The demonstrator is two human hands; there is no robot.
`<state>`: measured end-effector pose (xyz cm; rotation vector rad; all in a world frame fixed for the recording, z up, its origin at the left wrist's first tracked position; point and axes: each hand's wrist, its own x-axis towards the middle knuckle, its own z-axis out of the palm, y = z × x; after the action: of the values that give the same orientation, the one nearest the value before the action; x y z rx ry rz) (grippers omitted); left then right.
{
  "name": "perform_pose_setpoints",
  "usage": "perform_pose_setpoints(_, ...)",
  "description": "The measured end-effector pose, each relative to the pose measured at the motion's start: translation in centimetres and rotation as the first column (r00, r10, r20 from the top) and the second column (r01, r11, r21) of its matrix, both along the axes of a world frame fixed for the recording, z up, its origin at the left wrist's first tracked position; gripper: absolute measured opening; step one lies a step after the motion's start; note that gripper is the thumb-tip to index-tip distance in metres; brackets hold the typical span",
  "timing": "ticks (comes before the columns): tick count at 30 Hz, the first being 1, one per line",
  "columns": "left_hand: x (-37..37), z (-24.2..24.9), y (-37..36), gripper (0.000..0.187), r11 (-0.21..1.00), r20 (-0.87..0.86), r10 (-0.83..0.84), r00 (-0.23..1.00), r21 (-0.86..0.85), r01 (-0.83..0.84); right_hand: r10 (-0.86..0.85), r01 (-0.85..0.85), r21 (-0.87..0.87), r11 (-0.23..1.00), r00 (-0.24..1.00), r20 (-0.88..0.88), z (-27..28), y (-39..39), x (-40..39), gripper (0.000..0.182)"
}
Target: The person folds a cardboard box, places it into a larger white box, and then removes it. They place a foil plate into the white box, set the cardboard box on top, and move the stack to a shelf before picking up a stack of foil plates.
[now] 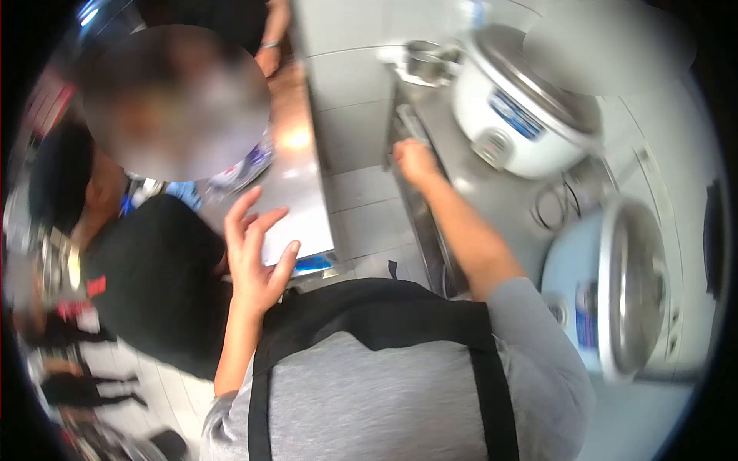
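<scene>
My left hand (257, 257) is raised at the near end of the left steel table (296, 177), with its fingers apart and nothing between them. My right arm reaches forward over the right steel counter (492, 207). At that counter's left edge, my right hand (415, 161) is closed. A pale, narrow object (411, 121) lies just beyond its fingers, blurred; whether the hand grips it is unclear. A large white rice cooker (515, 115) with a steel lid stands right of this hand.
A light blue cooker (592, 296) stands at the right, near a dark looped cable (557, 207). Metal pots (425, 63) sit at the counter's far end. A person in a black cap (157, 284) is close on my left; others stand beyond. Tiled floor (369, 215) lies between the counters.
</scene>
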<state>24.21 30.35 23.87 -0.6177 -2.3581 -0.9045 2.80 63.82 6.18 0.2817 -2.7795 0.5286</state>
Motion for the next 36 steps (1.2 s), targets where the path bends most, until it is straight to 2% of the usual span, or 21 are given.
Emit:
perform_pose_setpoints(2, 1.7, -0.4, -0.5, 0.044, 0.997, 0.093, 0.064, 0.994, 0.037, -0.068, 0.03, -0.028, 0.035, 0.999, 0.997, -0.072, 2.5, -0.7, -2.5, 0.01)
perform_pose_setpoints(3, 2.7, -0.7, -0.6, 0.044, 0.995, 0.134, 0.099, 0.986, 0.014, -0.102, 0.042, -0.045, -0.044, 0.998, 0.997, -0.057, 2.8, -0.5, -4.0, 0.005)
perform_pose_setpoints(5, 4.6, -0.8, -0.8, 0.045, 0.987, 0.197, 0.157, 0.968, -0.052, -0.15, 0.304, -0.308, -0.059, 0.949, 0.95, -0.068, 1.4, 0.6, -6.0, 0.013)
perform_pose_setpoints(7, 6.7, -1.0, -0.6, 0.045, 0.971, 0.26, 0.24, 0.935, -0.07, -0.229, 0.404, -0.404, 0.029, 0.914, 0.9, -0.163, -1.8, 1.4, -7.3, 0.011)
perform_pose_setpoints(9, 8.2, -1.4, -0.2, 0.045, 0.955, 0.306, 0.294, 0.905, -0.065, -0.289, 0.29, -0.302, 0.042, 0.952, 0.939, 0.184, -1.8, 0.6, -7.1, 0.01)
perform_pose_setpoints(13, 10.6, -2.0, 0.7, 0.043, 0.928, 0.296, 0.372, 0.88, -0.092, -0.361, 0.292, -0.298, 0.071, 0.952, 0.952, 0.092, -4.9, -1.3, -7.0, 0.008)
perform_pose_setpoints(15, 11.3, -1.9, 1.0, 0.043, 0.927, 0.282, 0.374, 0.883, -0.122, -0.354, 0.374, -0.401, 0.137, 0.906, 0.908, 0.188, -5.4, -2.4, -7.8, 0.006)
perform_pose_setpoints(18, 12.1, -2.0, 1.4, 0.041, 0.909, 0.284, 0.416, 0.864, -0.114, -0.401, 0.356, -0.356, -0.068, 0.932, 0.863, 0.359, -3.8, -6.5, -7.9, 0.006)
perform_pose_setpoints(19, 12.6, -1.6, 1.4, 0.041, 0.892, 0.351, 0.451, 0.821, -0.158, -0.423, 0.38, -0.379, -0.059, 0.923, 0.879, 0.287, -2.6, -8.2, -7.3, 0.008)
perform_pose_setpoints(22, 13.7, -2.3, 0.8, 0.043, 0.854, 0.363, 0.51, 0.78, -0.108, -0.508, 0.531, -0.46, -0.303, 0.835, 0.818, 0.222, -6.8, -13.1, -12.1, 0.013)
perform_pose_setpoints(23, 14.0, -2.5, 0.4, 0.045, 0.835, 0.348, 0.536, 0.77, -0.084, -0.543, 0.613, -0.555, -0.297, 0.777, 0.774, 0.158, -7.6, -14.9, -13.0, 0.017)
perform_pose_setpoints(24, 14.3, -2.7, -0.1, 0.046, 0.813, 0.332, 0.57, 0.752, -0.097, -0.573, 0.505, -0.293, -0.457, 0.84, 0.729, 0.461, -10.4, -17.7, -15.6, 0.019)
perform_pose_setpoints(26, 14.4, -3.0, -1.2, 0.044, 0.791, 0.391, 0.582, 0.713, -0.07, -0.607, 0.597, 0.134, -0.753, 0.644, 0.527, 0.605, -9.6, -22.5, -16.1, 0.03)
perform_pose_setpoints(27, 14.1, -3.8, -1.9, 0.045, 0.794, 0.429, 0.551, 0.716, -0.005, -0.608, 0.624, 0.238, -0.763, 0.601, 0.456, 0.635, -9.6, -24.8, -17.1, 0.045)
perform_pose_setpoints(28, 13.7, -4.5, -2.7, 0.041, 0.801, 0.466, 0.486, 0.739, 0.099, -0.59, 0.596, 0.285, -0.762, 0.581, 0.489, 0.637, -9.0, -26.6, -17.1, 0.043)
perform_pose_setpoints(30, 11.9, -7.5, -3.6, 0.038, 0.68, 0.562, 0.245, 0.79, 0.481, -0.553, 0.522, 0.385, -0.764, 0.517, 0.565, 0.638, -7.1, -30.1, -16.1, 0.04)
perform_pose_setpoints(32, 9.3, -10.9, -4.6, 0.041, 0.457, 0.573, -0.06, 0.817, 0.744, -0.488, 0.448, 0.407, -0.718, 0.564, 0.58, 0.68, -4.6, -32.7, -15.2, 0.036)
perform_pose_setpoints(33, 7.5, -11.1, -5.0, 0.048, 0.343, 0.589, -0.199, 0.783, 0.791, -0.507, 0.463, 0.37, -0.747, 0.552, 0.609, 0.644, -6.4, -34.3, -16.4, 0.033)
perform_pose_setpoints(34, 5.7, -12.6, -5.9, 0.059, 0.15, 0.536, -0.387, 0.75, 0.84, -0.522, 0.463, 0.343, -0.769, 0.539, 0.642, 0.611, -8.7, -35.3, -17.9, 0.03)
perform_pose_setpoints(35, 3.7, -13.3, -6.3, 0.064, 0.008, 0.455, -0.474, 0.754, 0.859, -0.513, 0.411, 0.335, -0.768, 0.546, 0.692, 0.593, -6.9, -36.1, -15.8, 0.016)
perform_pose_setpoints(36, 1.6, -14.1, -6.7, 0.068, -0.114, 0.373, -0.567, 0.735, 0.848, -0.518, 0.573, 0.327, -0.872, 0.364, 0.659, 0.487, -8.2, -35.8, -14.6, 0.012)
